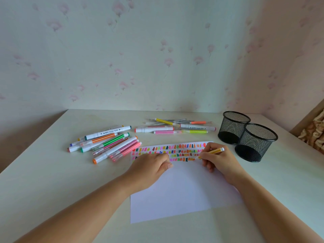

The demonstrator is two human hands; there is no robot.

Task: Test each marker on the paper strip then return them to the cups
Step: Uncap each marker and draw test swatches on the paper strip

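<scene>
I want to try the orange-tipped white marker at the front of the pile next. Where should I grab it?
Grab the orange-tipped white marker mid-barrel, from above, pinching across its width. It lies flat on top of the pile, its orange end jutting out toward you.

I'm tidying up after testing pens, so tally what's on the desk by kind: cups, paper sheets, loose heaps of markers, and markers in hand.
Mesh cups: 2
Paper sheet: 1
Marker heaps: 2
Yellow marker, held in the right hand: 1
Total: 6
</scene>
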